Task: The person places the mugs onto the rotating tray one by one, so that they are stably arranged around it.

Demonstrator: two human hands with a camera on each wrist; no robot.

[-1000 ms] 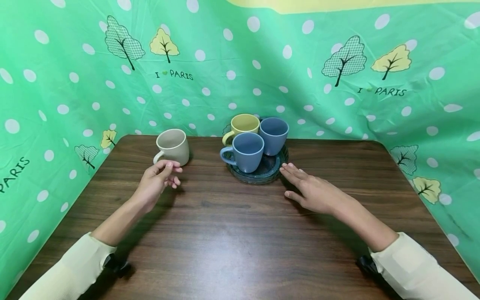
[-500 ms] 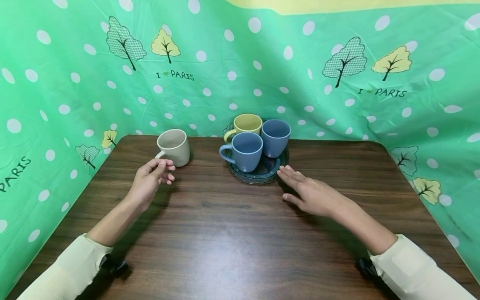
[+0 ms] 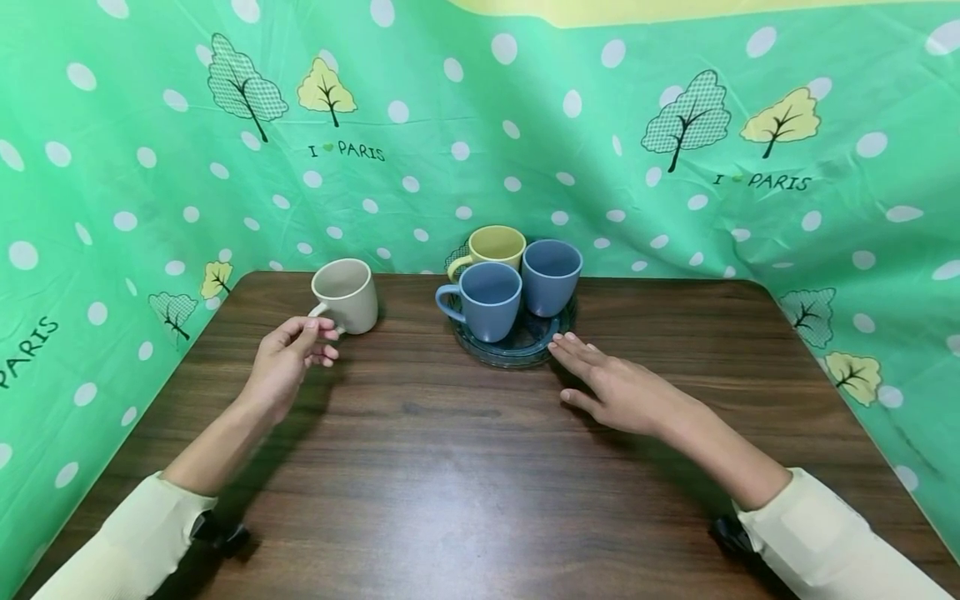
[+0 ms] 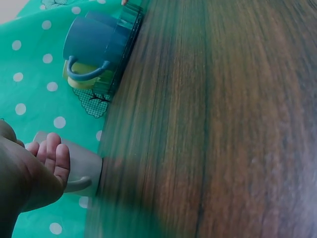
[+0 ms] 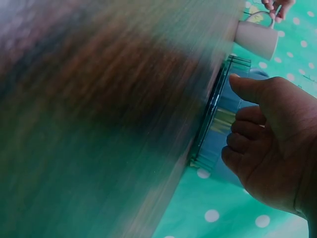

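Observation:
A beige mug [image 3: 351,296] stands upright at the table's back left, its handle turned to the front left. Just in front of that handle is my left hand [image 3: 281,362], fingers loosely bent and holding nothing; whether a fingertip touches the handle I cannot tell. Near the back middle a round dark glass tray [image 3: 517,360] bears a yellow mug [image 3: 495,242] and two blue mugs, one in front [image 3: 491,304] and one at right [image 3: 552,279]. My right hand [image 3: 622,387] is palm down with straight fingers, its tips at the tray's front right rim. In the right wrist view its thumb [image 5: 245,88] overlaps the tray.
The dark wooden table [image 3: 450,483] reaches back to a green polka-dot curtain [image 3: 420,125] printed with trees, which closes off the back and sides. Bare wood lies between the beige mug and the tray.
My left hand has drawn back to the left and slightly toward me, while the beige mug keeps its place. The right hand has shifted slightly left along the tray's rim.

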